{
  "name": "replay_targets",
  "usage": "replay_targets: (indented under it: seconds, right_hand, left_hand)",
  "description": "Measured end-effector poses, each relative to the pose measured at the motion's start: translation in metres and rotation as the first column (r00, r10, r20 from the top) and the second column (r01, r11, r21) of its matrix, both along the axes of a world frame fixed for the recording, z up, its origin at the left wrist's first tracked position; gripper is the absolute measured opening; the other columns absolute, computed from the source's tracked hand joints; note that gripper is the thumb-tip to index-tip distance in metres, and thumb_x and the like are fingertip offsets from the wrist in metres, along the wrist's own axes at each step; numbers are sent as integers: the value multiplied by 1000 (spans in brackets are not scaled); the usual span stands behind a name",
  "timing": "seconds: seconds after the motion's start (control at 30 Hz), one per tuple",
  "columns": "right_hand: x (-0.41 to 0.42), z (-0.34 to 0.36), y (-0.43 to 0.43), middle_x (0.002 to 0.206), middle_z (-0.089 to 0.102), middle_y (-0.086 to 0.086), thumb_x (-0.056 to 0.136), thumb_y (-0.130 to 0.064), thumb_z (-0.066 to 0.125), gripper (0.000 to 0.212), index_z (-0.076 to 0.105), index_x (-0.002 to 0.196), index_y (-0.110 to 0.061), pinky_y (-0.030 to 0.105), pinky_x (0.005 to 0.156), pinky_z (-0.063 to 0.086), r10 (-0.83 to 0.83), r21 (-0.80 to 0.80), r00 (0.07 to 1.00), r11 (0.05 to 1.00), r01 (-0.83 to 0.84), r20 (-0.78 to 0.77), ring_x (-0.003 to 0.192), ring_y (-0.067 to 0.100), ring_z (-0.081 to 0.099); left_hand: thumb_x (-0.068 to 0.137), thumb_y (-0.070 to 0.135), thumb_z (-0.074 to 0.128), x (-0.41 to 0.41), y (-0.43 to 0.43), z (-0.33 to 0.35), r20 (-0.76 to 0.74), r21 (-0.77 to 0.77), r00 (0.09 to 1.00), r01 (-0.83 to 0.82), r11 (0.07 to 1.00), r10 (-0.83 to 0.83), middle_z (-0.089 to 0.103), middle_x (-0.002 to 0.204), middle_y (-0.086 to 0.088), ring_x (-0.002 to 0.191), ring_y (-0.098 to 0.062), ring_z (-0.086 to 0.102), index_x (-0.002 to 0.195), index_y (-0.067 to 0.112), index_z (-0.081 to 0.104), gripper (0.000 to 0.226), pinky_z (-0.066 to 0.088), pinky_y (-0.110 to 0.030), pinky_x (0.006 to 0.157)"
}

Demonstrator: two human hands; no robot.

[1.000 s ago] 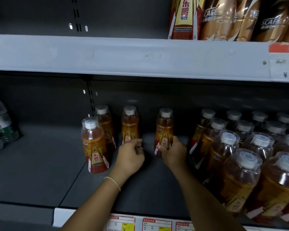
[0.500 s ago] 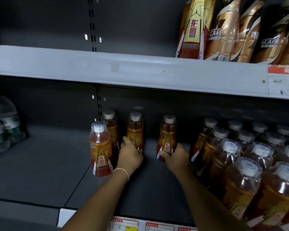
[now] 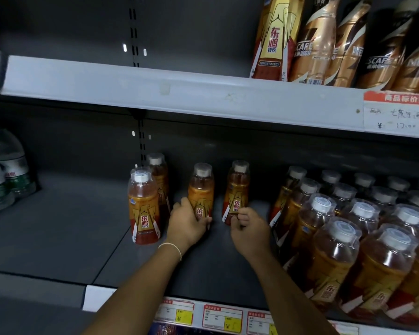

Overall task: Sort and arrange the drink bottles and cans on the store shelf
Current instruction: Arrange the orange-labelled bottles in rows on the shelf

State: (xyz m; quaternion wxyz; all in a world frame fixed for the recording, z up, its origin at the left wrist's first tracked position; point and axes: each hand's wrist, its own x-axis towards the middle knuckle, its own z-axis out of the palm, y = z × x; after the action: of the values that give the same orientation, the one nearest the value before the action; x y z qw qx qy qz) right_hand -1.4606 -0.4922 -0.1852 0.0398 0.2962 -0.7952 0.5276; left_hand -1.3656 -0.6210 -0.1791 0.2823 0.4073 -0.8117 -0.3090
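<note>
Head view: the left grip is wrapped round the middle bottle, low on its label. The right grip seems to pinch the right bottle at its foot with curled fingers. Both bottles stand upright, deep on the shelf. Better to slide them, held low, than to lift. Two bottles stand just left of the left grip, and packed rows crowd the right grip. The open room lies forward, toward the shelf edge.
</note>
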Motion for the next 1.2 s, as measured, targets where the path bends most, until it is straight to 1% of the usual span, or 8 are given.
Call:
replay_targets:
  seconds: [0.13,0.27,0.37,0.5,0.63,0.83,1.13,1.2]
  right_hand:
    - [1,-3,6,86,58,-20,97,-18,60,13,65,109,-17,7,69,41,153,11,976,988,-157,157,84,-2,59]
    - [5,-3,17,80,64,-9,104,-24,45,22,60,89,-28,5,52,41,180,4,958,983,-186,223,71,-4,63]
    - [2,-2,26,86,66,1,105,-27,38,29,62,91,-18,22,65,51,140,35,968,988,-150,208,82,12,65]
    - [3,-4,32,108,67,-2,105,-29,38,28,60,120,-21,37,90,55,142,10,961,989,-149,239,100,12,64]
    - [2,-9,33,120,65,-5,105,-25,41,32,52,135,-26,32,96,50,172,53,959,981,-188,225,108,9,60]
    - [-1,-13,29,116,65,-11,96,-18,60,38,53,133,-26,33,99,50,189,15,963,981,-196,191,110,6,61]
    - [-9,-16,22,116,66,-6,97,-13,58,37,54,133,-21,18,84,48,123,19,978,992,-128,171,108,7,62]
    - [-10,-16,22,117,67,-5,97,-13,57,36,55,132,-21,24,88,51,119,37,980,991,-126,157,108,8,62]
  left_hand:
    - [63,50,84,9,20,-7,-5,-68,996,87,994,-87,50,108,-3,94,-18,55,107,17,48,65,45,-23,79]
    - [63,39,86,13,32,-7,60,-125,961,277,953,-272,58,101,1,89,-12,56,108,18,60,56,37,-11,71]
    - [72,26,81,13,32,-4,115,-129,920,388,912,-375,61,107,-1,95,-14,58,114,17,62,47,42,-15,79]
    - [72,21,81,5,33,-1,81,-95,906,422,901,-416,65,110,0,98,-12,61,116,16,63,48,49,-22,88]
    - [76,16,77,-4,36,1,68,-114,895,445,888,-440,63,117,-3,106,-17,59,121,14,61,48,48,-30,96]
    - [80,8,72,-16,33,2,69,-91,879,477,874,-472,62,116,-7,105,-19,59,120,11,61,42,45,-20,90]
    - [85,10,67,-22,36,-6,28,-53,878,479,876,-478,62,116,-2,104,-14,58,124,13,53,42,45,-17,86]
    - [85,10,67,-23,37,-7,14,-45,881,473,880,-473,61,114,-1,104,-14,58,123,14,52,41,43,-13,83]
